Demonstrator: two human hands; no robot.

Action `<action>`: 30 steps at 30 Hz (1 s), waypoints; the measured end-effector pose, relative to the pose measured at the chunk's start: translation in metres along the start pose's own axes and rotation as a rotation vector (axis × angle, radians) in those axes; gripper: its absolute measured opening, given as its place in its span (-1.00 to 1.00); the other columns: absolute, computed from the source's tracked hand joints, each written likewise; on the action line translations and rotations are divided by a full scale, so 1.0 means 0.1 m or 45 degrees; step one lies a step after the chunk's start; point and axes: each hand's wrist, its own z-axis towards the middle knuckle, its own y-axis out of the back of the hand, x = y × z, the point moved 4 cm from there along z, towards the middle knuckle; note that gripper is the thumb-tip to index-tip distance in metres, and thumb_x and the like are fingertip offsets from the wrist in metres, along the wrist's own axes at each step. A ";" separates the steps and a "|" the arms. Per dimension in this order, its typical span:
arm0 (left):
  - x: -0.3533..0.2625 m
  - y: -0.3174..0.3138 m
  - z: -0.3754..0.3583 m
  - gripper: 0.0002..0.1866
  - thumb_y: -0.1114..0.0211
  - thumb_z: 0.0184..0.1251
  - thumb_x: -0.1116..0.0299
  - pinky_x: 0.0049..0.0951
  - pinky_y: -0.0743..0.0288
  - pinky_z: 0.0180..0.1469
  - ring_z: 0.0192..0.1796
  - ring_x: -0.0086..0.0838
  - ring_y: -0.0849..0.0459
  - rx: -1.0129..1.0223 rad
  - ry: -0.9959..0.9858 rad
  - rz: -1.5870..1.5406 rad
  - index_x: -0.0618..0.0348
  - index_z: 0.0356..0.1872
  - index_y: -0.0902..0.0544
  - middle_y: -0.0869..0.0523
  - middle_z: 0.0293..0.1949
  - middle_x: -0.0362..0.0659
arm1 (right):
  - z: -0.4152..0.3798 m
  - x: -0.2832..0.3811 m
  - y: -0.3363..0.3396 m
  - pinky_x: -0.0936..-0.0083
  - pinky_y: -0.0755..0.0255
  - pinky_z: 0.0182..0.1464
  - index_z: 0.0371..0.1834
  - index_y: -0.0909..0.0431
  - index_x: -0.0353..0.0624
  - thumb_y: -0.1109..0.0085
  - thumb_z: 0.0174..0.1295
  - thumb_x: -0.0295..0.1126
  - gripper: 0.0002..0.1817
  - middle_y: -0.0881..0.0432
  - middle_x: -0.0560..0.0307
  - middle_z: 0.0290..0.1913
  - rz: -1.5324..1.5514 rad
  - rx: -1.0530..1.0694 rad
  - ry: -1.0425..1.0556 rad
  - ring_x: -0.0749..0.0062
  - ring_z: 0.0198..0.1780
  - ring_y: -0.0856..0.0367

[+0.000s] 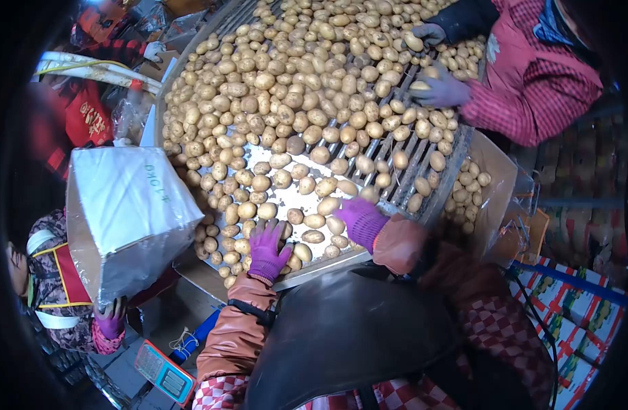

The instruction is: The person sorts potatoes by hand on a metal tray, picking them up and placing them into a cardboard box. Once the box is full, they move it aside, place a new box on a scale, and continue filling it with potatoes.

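Many potatoes (259, 82) cover a sorting table with metal slats and a pale flat surface (280, 205) near its front edge. My left hand (267, 249), in a purple glove, lies with fingers spread over potatoes at the front edge. To its right, my right hand (360, 222), also in a purple glove, reaches over the potatoes beside the slats. Its fingers are bent around the side of a potato, and what lies under the palm is hidden. Several single potatoes lie between my two hands.
At the upper right a co-worker's gloved hands (442, 89) handle potatoes. On the left a person carries a large white box (133, 198). An open carton (495, 160) of potatoes stands right of the table. A scale (165, 372) is at the lower left, printed boxes (566, 328) at the lower right.
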 end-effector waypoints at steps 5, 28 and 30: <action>0.04 0.36 0.11 -0.47 -0.33 0.11 0.27 0.09 -0.22 0.26 0.22 0.06 -0.42 -0.315 -0.023 0.091 0.12 0.17 -0.54 -0.53 0.21 0.00 | 0.32 0.01 1.21 0.19 -0.56 0.05 0.22 -0.56 0.10 -0.10 0.32 -0.29 -0.61 -0.67 -0.07 0.05 0.179 -0.336 -0.096 0.02 0.04 -0.67; -0.94 0.31 1.54 -0.20 -0.47 0.13 0.57 -0.35 -0.40 0.35 0.29 -0.37 -0.53 0.259 0.138 -1.617 0.27 0.43 -0.31 -0.55 0.25 -0.06 | -0.13 0.02 1.14 0.56 -0.48 -0.48 0.26 -0.51 -0.14 -0.01 0.47 0.03 -0.48 -0.69 0.14 -0.17 1.856 0.009 -0.016 0.47 -0.37 -0.66; -0.96 0.30 1.43 -0.23 -0.47 0.10 0.61 -0.38 -0.43 0.31 0.25 -0.42 -0.55 0.210 0.172 -1.722 0.27 0.39 -0.34 -0.57 0.20 -0.11 | -0.31 0.02 1.14 0.58 -0.48 -0.49 0.32 -0.48 -0.11 -0.03 0.48 -0.01 -0.48 -0.68 0.14 -0.16 1.898 -0.001 0.027 0.50 -0.38 -0.66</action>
